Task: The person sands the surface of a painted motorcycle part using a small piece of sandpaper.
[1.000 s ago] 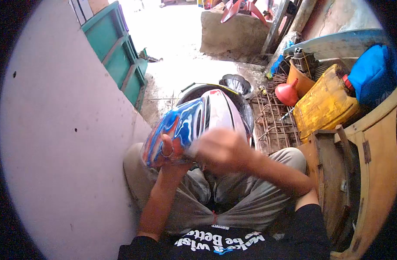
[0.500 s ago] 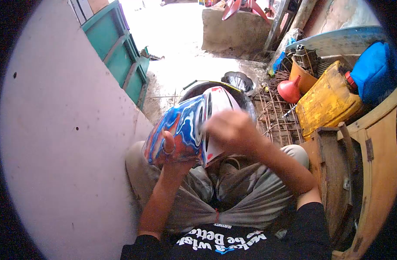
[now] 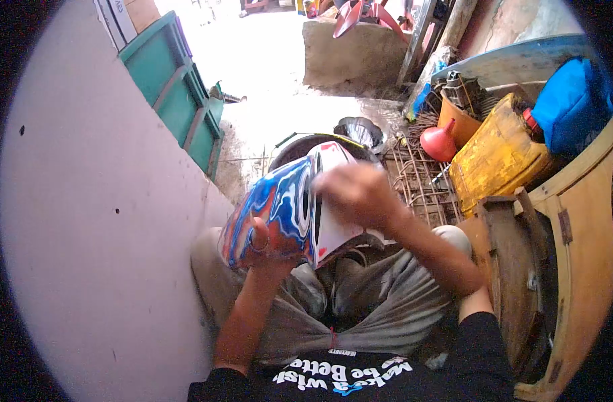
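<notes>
A curved, glossy panel, swirled in blue, red and white with a white side, is held above my lap. It looks like a painted vehicle body panel. My left hand grips its lower left edge, thumb up on the coloured face and fingers hidden underneath. Over the white side is my right hand, its fingers curled and smeared by motion against the surface. Whatever lies under those fingertips is hidden. Behind the panel stands a dark round tub with a yellow-green rim strip.
A pale wall rises close on my left, with a green panelled piece beyond. To the right are a yellow jerrycan, a red funnel, a blue container, rusty wire mesh and wooden furniture.
My right hand has shifted slightly left and up across the panel's white side. The left hand keeps its hold. The whole view has tilted a little.
</notes>
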Motion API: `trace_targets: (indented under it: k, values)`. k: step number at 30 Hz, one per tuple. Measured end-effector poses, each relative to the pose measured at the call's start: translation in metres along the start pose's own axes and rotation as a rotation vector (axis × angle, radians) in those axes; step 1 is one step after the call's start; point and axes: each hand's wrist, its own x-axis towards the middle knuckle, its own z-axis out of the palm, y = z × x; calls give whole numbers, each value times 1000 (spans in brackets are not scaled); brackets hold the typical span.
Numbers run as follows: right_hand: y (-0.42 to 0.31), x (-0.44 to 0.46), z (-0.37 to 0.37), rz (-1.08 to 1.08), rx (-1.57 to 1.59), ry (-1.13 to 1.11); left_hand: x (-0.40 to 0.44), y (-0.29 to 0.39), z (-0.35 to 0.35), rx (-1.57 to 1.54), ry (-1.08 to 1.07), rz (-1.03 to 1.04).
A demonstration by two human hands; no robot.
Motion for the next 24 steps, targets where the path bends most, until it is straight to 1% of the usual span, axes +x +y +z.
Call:
trace_targets:
  k: [2,5,6,7,8,10,12,13,14,15,16,18,20,21,22,23,24]
  values:
    - [-48,-3,10,-261,258,189,1,2,5,71,-34,49]
    - [-45,-6,13,-316,211,185,-2,3,-3,75,-34,47]
    - [-23,-1,11,-178,183,173,-3,3,-4,89,-35,43]
    - [3,2,5,-11,41,28,-3,2,-2,124,-37,40]
    - [24,3,7,48,13,71,-1,0,-6,-3,-102,24]
    - [11,3,0,115,-34,29,2,-4,-14,-256,-224,-32]
    - [-32,2,0,-128,130,126,2,-7,-14,-106,-142,23]
    - [-56,-1,-2,-239,207,129,2,-8,-14,-40,-121,52]
    - [-71,-3,-3,-347,284,137,6,-6,-11,11,-152,85]
    - [-65,-3,-1,-376,268,144,9,-4,-9,66,-182,115]
    - [-47,-2,-1,-285,208,164,7,-6,-13,51,-172,85]
    - [6,4,-3,-8,37,-8,4,-9,-22,20,-152,26]
    - [30,3,2,69,26,49,5,-9,-18,-27,-165,3]
    - [17,1,0,55,-23,23,5,-8,-17,-38,-170,6]
    - [-3,2,-1,-65,21,53,7,-9,-17,-53,-177,12]
    - [-29,2,-1,-184,149,142,6,-10,-19,-71,-182,12]
    - [-49,-4,-4,-300,201,89,6,-10,-23,-86,-184,12]
